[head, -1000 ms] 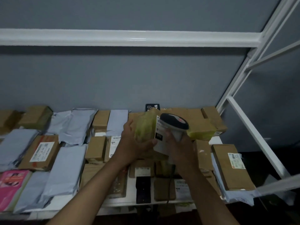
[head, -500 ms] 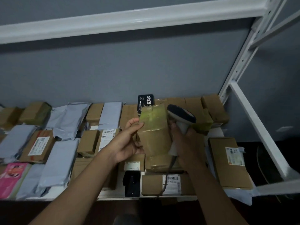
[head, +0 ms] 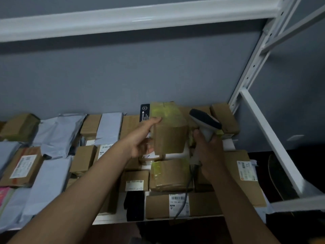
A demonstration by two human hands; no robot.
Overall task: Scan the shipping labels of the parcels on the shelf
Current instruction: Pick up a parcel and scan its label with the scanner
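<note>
Dozens of parcels covered the shelf (head: 177,218), so going left to right: grey poly mailers (head: 58,132) and a labelled brown box (head: 21,166) sat at the left of the frame, well apart from where I was working.

Moving toward centre, my left hand (head: 140,143) was holding the taped cardboard parcel (head: 169,131) up off the pile, fingers reaching along its left face and thumb somewhere underneath, hard to see exactly. The parcel stood with its long axis running up and down in the picture, plain cardboard and yellowish tape facing me. No label showed on that side, so I'd guess it was on a face I couldn't see.

Just right of it, my right hand (head: 209,150) was wrapped round the handle of the barcode scanner (head: 204,123), cable (head: 189,187) trailing down over the boxes below. The scanner head sat right beside the parcel's right edge, pointing up and left past it rather than at a label. So the next move probably hinged on the left hand rotating the parcel toward the scanner.

Far right, a long box (head: 246,175) with a label lay by the white upright (head: 270,136).
</note>
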